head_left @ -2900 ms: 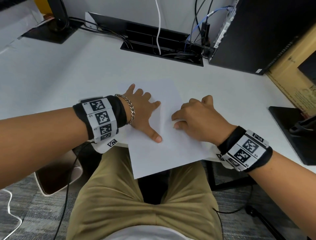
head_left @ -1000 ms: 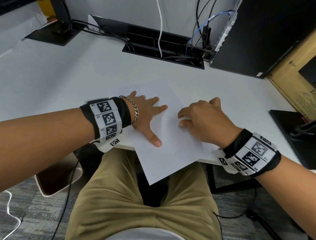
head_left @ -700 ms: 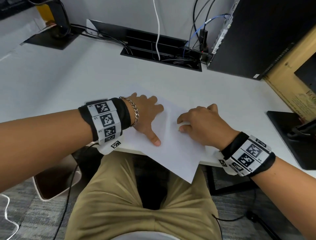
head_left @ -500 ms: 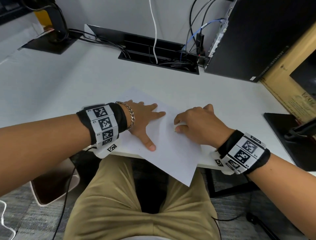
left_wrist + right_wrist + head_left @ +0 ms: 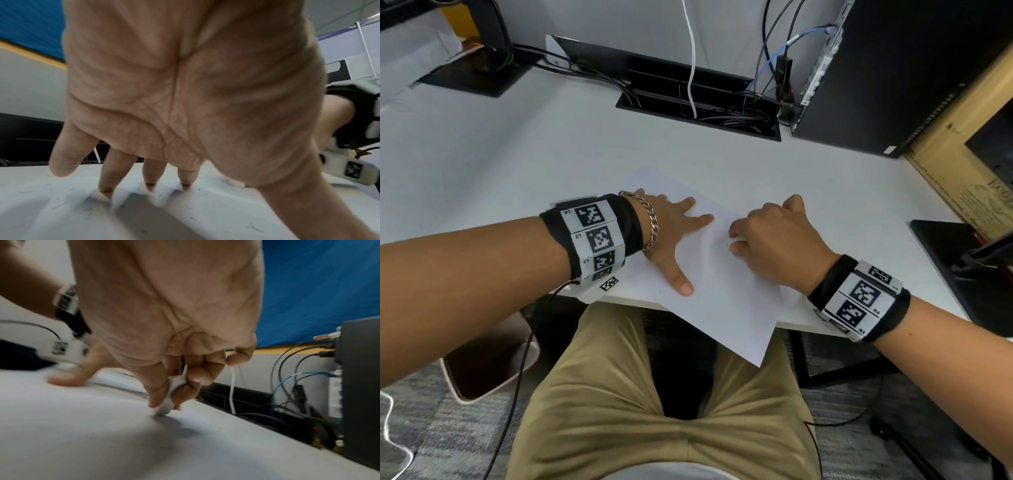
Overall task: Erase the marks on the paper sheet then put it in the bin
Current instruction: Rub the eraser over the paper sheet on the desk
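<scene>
Pinched between the thumb and fingers of the right hand [image 5: 164,331], a small white eraser [image 5: 167,400] presses on the paper sheet [image 5: 722,301], which overhangs the white desk [image 5: 517,154]. Spread flat, the left hand [image 5: 671,236] pins the page. Short, light strokes away from that hand should avoid creasing; a bin [image 5: 482,370] waits on the floor.

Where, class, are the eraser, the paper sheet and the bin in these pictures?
eraser [image 5: 167,400]: right wrist view, on its white side, pinched between the fingertips.
paper sheet [image 5: 726,301]: head view, on its bare middle near the desk edge.
bin [image 5: 493,373]: head view, on its dark inside, on the floor.
</scene>
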Tool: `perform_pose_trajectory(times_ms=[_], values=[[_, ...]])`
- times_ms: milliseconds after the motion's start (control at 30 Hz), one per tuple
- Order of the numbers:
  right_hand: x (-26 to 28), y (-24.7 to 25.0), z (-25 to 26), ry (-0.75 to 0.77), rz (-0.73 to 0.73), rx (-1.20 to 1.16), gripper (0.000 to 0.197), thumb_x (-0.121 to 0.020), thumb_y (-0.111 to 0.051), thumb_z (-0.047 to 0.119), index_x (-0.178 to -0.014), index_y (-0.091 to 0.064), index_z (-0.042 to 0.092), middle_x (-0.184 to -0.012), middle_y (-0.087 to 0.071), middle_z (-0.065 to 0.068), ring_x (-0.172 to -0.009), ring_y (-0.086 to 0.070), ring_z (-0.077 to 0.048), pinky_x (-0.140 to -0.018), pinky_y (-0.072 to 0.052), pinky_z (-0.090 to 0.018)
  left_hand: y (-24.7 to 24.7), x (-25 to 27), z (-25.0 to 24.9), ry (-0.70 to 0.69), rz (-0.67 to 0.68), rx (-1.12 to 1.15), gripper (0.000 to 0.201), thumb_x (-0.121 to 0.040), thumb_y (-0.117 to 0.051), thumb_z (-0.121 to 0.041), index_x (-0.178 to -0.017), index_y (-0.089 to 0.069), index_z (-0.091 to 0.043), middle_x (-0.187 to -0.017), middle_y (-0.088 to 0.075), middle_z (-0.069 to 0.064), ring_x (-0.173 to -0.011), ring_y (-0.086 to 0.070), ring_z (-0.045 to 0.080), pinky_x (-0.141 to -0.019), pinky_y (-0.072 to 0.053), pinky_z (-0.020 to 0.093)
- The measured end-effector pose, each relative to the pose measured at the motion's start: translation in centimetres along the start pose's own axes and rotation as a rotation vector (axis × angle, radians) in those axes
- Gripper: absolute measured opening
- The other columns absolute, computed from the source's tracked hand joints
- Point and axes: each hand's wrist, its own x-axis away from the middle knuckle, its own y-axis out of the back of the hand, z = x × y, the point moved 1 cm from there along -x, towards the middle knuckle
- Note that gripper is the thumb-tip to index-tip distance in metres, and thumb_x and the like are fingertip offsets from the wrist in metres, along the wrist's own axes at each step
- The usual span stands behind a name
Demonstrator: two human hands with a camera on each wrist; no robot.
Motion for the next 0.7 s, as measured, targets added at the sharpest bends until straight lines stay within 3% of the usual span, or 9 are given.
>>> perform_pose_trajectory(times_ms=[133, 300, 467, 633, 700], values=[[1.3, 0.0, 1.5, 0.091, 0.022, 0.075, 0.022, -0.101, -0.048, 0.041, -0.098, -0.067, 0.030, -0.081, -0.060, 0.007, -0.082, -0.055, -0.021, -0.076, -0.014, -0.037, -0.1, 0.0, 0.0, 0.010, 0.003, -0.002, 0.144, -0.055, -0.064, -0.098, -0.158, 0.024, -0.049, -0.172, 0.024, -0.006, -0.160, -0.004, 0.041, -0.123, -0.011, 0.070], [0.1, 0.3, 0.1, 0.000, 0.020, 0.019, 0.022, -0.100, -0.050, 0.042, -0.093, -0.067, 0.030, -0.075, -0.060, 0.008, -0.080, -0.057, -0.020, -0.075, -0.013, -0.037, 0.0, 0.0, 0.0, 0.005, 0.000, -0.012, 0.145, -0.055, -0.062, -0.100, -0.158, 0.025, -0.049, -0.172, 0.024, -0.004, -0.160, -0.009, 0.040, -0.123, -0.011, 0.071], [1.5, 0.3, 2.0, 0.087, 0.023, 0.057, 0.021, -0.100, -0.049, 0.040, -0.088, -0.063, 0.030, -0.074, -0.056, 0.008, -0.079, -0.055, -0.021, -0.075, -0.014, -0.037, 0.0, 0.1, -0.1, 0.013, 0.003, -0.011, 0.144, -0.056, -0.063, -0.099, -0.159, 0.024, -0.048, -0.173, 0.023, -0.004, -0.160, -0.007, 0.040, -0.123, -0.010, 0.070], [0.1, 0.4, -0.4, -0.052, 0.036, -0.023, 0.020, -0.099, -0.052, 0.040, -0.088, -0.065, 0.030, -0.070, -0.059, 0.009, -0.080, -0.057, -0.021, -0.079, -0.019, -0.039, 0.0, 0.1, -0.1, 0.007, 0.001, -0.006, 0.143, -0.057, -0.063, -0.099, -0.158, 0.025, -0.048, -0.172, 0.024, -0.004, -0.160, -0.008, 0.039, -0.123, -0.010, 0.070], [0.4, 0.3, 0.2, -0.027, 0.022, -0.001, 0.020, -0.099, -0.052, 0.039, -0.088, -0.066, 0.029, -0.070, -0.057, 0.008, -0.079, -0.055, -0.020, -0.078, -0.019, -0.039, -0.1, 0.1, 0.0, 0.010, -0.001, 0.002, 0.144, -0.056, -0.063, -0.099, -0.158, 0.025, -0.049, -0.172, 0.024, -0.005, -0.160, -0.006, 0.040, -0.123, -0.010, 0.071]])
